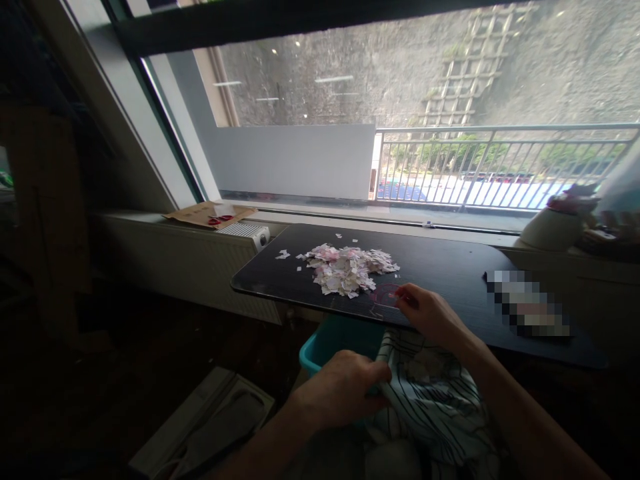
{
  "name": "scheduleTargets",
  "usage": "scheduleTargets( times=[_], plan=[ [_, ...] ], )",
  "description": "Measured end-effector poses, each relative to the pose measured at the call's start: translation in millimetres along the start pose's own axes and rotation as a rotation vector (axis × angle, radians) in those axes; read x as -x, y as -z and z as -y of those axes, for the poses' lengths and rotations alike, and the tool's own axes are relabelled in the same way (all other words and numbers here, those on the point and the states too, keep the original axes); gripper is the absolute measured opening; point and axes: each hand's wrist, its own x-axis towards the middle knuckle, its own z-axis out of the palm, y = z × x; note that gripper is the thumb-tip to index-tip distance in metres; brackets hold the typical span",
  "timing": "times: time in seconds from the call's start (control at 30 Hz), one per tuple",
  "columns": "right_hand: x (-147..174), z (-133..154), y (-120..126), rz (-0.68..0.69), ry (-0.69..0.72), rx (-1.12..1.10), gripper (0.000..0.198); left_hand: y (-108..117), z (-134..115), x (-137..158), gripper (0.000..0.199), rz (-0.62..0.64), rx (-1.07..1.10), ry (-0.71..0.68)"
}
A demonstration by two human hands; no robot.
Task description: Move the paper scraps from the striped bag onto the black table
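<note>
My left hand [345, 387] is closed, pinching the edge of a pale cloth with dark stripes [440, 407] below the table's front edge. Behind that hand sits a turquoise plastic bin [313, 357], its mouth partly covered by the hand and cloth. My right hand [425, 307] is at the table's front edge with fingers pinched together. From its fingertips, thin red string-like loops [383, 293] spread over the tabletop. Just beyond lies a heap of small torn paper scraps [345, 267], white and pinkish, with a few loose bits around it.
The dark table [440, 253] stands against the window. A blurred-out object [525, 303] lies at its right. Brown cardboard [195, 215] with red-handled scissors [220, 220] rests on the sill above a radiator [245, 260]. An open box [205, 427] is on the floor at lower left.
</note>
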Motion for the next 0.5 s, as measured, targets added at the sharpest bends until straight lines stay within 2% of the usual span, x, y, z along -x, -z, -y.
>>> scheduleTargets(
  times=[0.13, 0.3, 0.43, 0.5],
  plan=[
    [-2.4, 0.3, -1.9, -0.049, -0.024, -0.002, 0.023, -0.5, -0.3, -1.3, 0.018, -0.006, -0.015, -0.011],
    [-1.6, 1.4, -5.4, 0.022, 0.020, -0.056, 0.023, 1.5, -1.5, -0.8, 0.018, 0.011, -0.030, -0.011],
    [3.2, -2.4, -4.9, -0.045, -0.024, -0.039, 0.026, 2.8, -3.8, -2.8, 0.018, 0.030, -0.031, -0.002],
    [4.9, -3.5, -5.9, -0.028, -0.014, -0.044, 0.026, 2.2, -4.5, -4.1, 0.017, 0.035, -0.029, 0.000]
  ],
)
